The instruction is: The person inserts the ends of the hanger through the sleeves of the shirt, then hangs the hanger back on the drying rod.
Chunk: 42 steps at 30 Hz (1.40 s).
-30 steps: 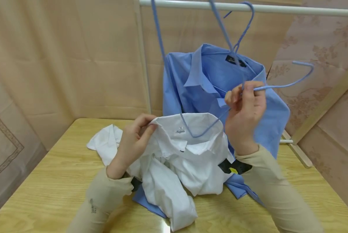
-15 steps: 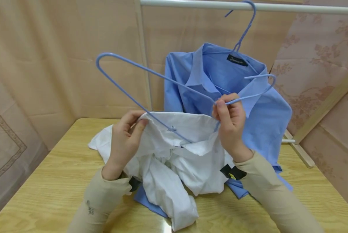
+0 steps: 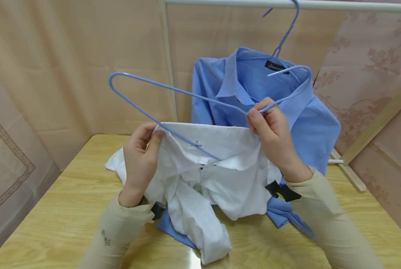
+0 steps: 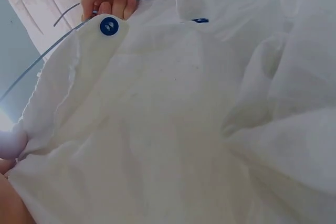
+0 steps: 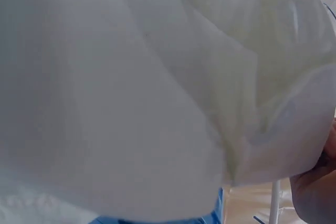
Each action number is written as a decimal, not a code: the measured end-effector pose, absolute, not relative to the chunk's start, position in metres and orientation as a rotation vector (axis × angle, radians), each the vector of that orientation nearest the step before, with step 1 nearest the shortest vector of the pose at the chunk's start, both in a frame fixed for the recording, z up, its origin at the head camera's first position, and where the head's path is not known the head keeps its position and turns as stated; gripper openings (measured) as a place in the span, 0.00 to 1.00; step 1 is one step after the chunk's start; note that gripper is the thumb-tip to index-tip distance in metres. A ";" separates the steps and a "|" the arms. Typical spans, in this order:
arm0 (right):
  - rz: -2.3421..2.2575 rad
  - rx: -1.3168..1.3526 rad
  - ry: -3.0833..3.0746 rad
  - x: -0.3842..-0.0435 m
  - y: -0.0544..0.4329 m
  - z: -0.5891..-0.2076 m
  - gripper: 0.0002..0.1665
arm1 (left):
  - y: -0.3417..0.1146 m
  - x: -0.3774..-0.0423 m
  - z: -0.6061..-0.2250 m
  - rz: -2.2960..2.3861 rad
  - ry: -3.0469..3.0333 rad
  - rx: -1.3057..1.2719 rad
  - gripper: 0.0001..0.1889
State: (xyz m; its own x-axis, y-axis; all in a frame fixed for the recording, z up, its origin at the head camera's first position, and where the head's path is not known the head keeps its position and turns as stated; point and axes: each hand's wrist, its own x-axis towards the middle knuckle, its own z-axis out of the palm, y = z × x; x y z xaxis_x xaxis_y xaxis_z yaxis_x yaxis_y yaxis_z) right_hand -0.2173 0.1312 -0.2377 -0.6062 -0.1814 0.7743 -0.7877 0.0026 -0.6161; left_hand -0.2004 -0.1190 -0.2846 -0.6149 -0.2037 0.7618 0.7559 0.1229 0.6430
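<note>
A white shirt (image 3: 234, 190) is held up by its collar over the table. My left hand (image 3: 140, 160) pinches the collar's left side between thumb and fingers. With my right hand (image 3: 276, 138) I grip a blue hanger (image 3: 173, 88) just below its hook, right at the collar's right end; whether these fingers also hold the cloth I cannot tell. One hanger shoulder juts out to the left above the collar. The bottom bar runs down into the neck opening, where the other shoulder is hidden. In the left wrist view a dark blue button (image 4: 109, 26) shows near the collar.
Behind hangs a blue shirt (image 3: 207, 89) on another blue hanger (image 3: 289, 31) from a white rail (image 3: 220, 3). Its lower part lies on the wooden table (image 3: 62, 213), partly beneath the white shirt. A rack foot (image 3: 350, 175) stands at the right.
My right hand has come left to the collar. The hanger has swung over, so one shoulder points left and the other has entered the neck opening. The collar is pulled straighter and slightly higher.
</note>
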 end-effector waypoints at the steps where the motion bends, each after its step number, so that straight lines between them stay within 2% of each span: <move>1: 1.653 0.980 -1.821 -0.216 0.133 -0.238 0.09 | -0.118 -0.201 -0.284 -1.599 -1.637 -0.546 0.07; 7: 1.645 0.844 -1.838 -0.210 0.147 -0.241 0.08 | -0.107 -0.200 -0.285 -1.620 -1.636 -0.531 0.07; 15: 1.369 0.680 -1.978 -0.204 0.160 -0.243 0.08 | -0.107 -0.199 -0.286 -1.684 -1.613 -0.497 0.09; 25: 1.565 0.649 -1.916 -0.209 0.156 -0.255 0.08 | -0.107 -0.196 -0.287 -1.681 -1.575 -0.497 0.12; 32: 1.660 0.589 -1.913 -0.207 0.161 -0.261 0.06 | -0.106 -0.193 -0.287 -1.709 -1.464 -0.510 0.09; 37: 1.633 0.462 -1.957 -0.205 0.166 -0.270 0.07 | -0.106 -0.191 -0.287 -1.729 -1.405 -0.552 0.03; 42: 1.434 0.368 -2.015 -0.203 0.164 -0.274 0.06 | -0.111 -0.195 -0.288 -1.738 -1.399 -0.556 0.07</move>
